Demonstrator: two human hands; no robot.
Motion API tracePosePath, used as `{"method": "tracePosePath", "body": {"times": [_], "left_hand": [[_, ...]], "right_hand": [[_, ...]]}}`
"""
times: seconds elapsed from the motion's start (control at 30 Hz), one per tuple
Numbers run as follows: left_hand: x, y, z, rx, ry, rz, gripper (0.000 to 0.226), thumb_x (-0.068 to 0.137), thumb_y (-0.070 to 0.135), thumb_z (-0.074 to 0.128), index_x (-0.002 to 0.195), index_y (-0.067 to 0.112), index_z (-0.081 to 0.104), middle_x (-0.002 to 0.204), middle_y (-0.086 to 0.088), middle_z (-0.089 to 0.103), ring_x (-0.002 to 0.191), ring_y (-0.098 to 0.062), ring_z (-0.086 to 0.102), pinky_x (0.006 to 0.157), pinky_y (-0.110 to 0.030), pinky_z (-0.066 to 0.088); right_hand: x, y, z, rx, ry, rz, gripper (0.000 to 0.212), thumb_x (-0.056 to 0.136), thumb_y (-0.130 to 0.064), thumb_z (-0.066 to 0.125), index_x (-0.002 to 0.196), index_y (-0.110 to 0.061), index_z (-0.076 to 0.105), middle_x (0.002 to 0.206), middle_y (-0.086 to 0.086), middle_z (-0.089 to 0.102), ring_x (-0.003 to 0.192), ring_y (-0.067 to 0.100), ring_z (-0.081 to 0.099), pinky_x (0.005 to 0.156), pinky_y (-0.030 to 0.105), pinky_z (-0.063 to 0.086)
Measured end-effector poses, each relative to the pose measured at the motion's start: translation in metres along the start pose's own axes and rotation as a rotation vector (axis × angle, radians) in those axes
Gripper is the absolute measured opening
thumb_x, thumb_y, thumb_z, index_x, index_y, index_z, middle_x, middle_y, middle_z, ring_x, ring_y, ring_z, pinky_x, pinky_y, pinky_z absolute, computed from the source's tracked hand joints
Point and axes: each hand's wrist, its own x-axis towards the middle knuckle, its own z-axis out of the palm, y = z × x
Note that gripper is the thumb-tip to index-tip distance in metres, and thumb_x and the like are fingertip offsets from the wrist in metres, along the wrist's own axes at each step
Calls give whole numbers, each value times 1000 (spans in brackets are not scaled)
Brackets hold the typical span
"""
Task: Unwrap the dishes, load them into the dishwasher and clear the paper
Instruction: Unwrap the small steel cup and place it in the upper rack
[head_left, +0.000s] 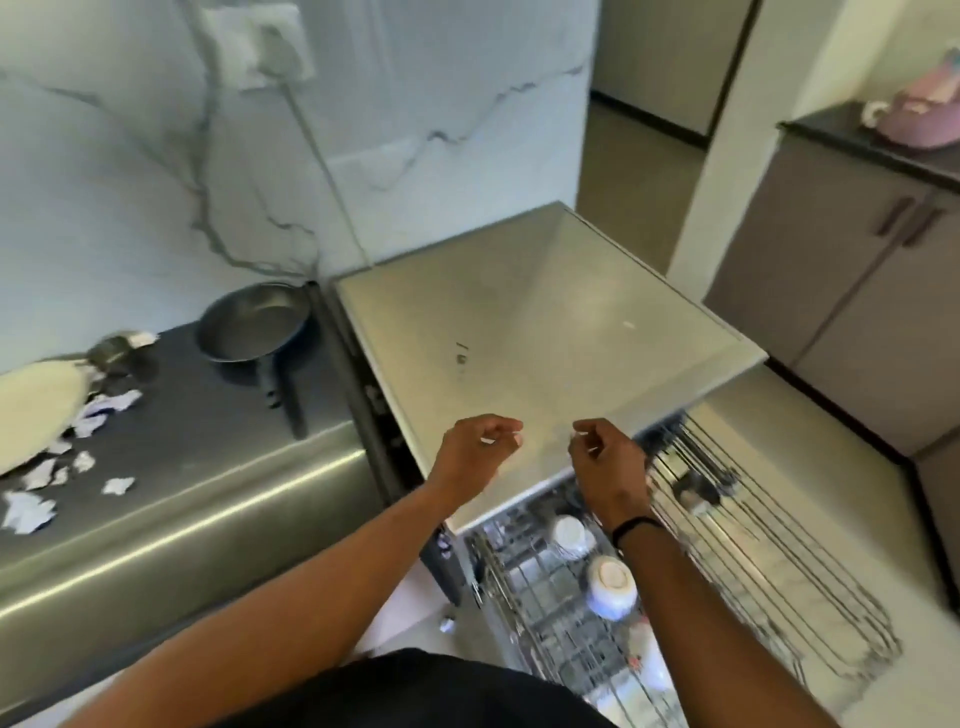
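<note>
Marble-look wall (130, 171), white with grey veins, fills 10 to 12 o'clock; a white socket (260, 44) at 11 o'clock, a grey cable (324, 156) running down from it; dark steel counter (171, 467) at 9 o'clock; grey cabinets (852, 291) with dark handles at 3 o'clock, black top; beige floor (639, 171) at 1 o'clock; soft even light.
</note>
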Motion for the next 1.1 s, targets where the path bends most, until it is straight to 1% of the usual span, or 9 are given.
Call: {"method": "tracePosePath", "body": {"times": [0.17,0.23,0.4,0.53,0.7,0.77,0.9,1.0,1.1], "left_hand": [[0,-32,-101,-106,172,-59,23,95,21,66,87,41,74,83,0,71,76,-14,65,61,-29,53],[-5,-48,-147,-141,226,-75,22,96,21,66,89,40,75,82,3,72,77,-13,66,61,-29,53],[-18,-97,-254,-310,476,-123,15,96,13,64,100,22,75,92,-12,73,78,-13,68,66,-36,56],[-21,-133,-323,-371,604,-146,15,96,12,63,105,14,74,90,-7,74,80,-15,69,77,-40,59],[-16,-162,-399,-446,722,-188,14,97,13,62,101,18,75,90,-8,74,84,-26,72,77,-49,59],[-14,-172,-422,-508,781,-208,15,97,14,62,101,20,74,89,-11,74,86,-31,71,73,-53,59],[-8,-187,-453,-627,920,-242,15,98,13,61,105,18,73,96,-3,74,88,-19,72,76,-41,61],[-6,-195,-466,-661,977,-261,16,98,13,60,106,20,72,98,1,73,86,-11,72,76,-33,62],[0,-203,-479,-717,975,-259,17,98,12,60,108,19,72,97,1,74,86,-12,72,72,-30,62]], "right_hand": [[5,-86,91,60,-85,-149,15,95,-15,64,108,-13,71,87,4,72,75,19,67,79,36,58],[2,-122,133,76,-137,-191,14,95,-15,64,107,-15,71,88,2,73,77,17,68,80,35,58],[-20,-199,241,64,-340,-319,15,93,-13,66,105,-20,71,89,-2,74,82,14,70,80,28,57],[-31,-251,323,71,-457,-386,18,91,-13,69,101,-27,70,85,-6,73,78,11,70,77,29,59],[-44,-305,402,20,-496,-440,15,91,-14,69,99,-26,70,95,-6,69,83,3,65,71,7,46],[-49,-317,428,11,-528,-433,16,91,-14,69,97,-29,68,98,-5,68,82,1,64,71,9,47],[-55,-338,471,-14,-657,-415,15,93,-18,67,106,-25,68,104,-7,65,86,3,64,76,15,52],[-55,-354,504,8,-699,-342,16,95,-19,66,110,-23,67,102,-7,68,93,8,66,84,28,57],[-56,-366,537,92,-660,-137,15,94,-20,66,107,-27,65,96,-2,70,88,19,71,80,42,62]]}}
